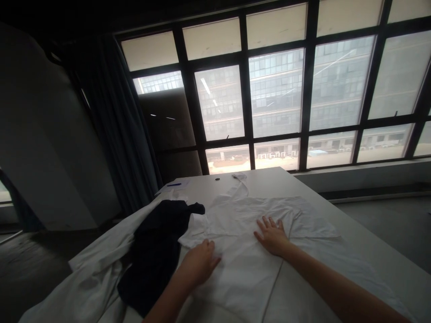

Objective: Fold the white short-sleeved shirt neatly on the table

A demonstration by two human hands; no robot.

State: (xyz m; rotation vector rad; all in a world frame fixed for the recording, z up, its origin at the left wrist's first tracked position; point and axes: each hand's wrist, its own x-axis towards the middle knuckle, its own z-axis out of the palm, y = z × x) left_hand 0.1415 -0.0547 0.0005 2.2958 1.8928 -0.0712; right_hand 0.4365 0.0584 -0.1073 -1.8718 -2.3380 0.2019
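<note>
A white garment (242,224) lies spread flat on a white table (283,179). My right hand (272,234) rests flat on its middle, fingers spread and pointing away from me. My left hand (200,261) lies palm down on the garment's left part, close to its edge, with the fingers loosely curved and nothing visibly gripped. A dark navy garment (158,251) lies crumpled just left of my left hand, partly over more white cloth (97,273) that hangs off the table's left side.
At the table's far end lie a sheet of paper with a blue pen (174,184) and a small dark round object (217,179). A large window with dark frames (303,89) fills the back. A dark curtain (117,134) hangs at left.
</note>
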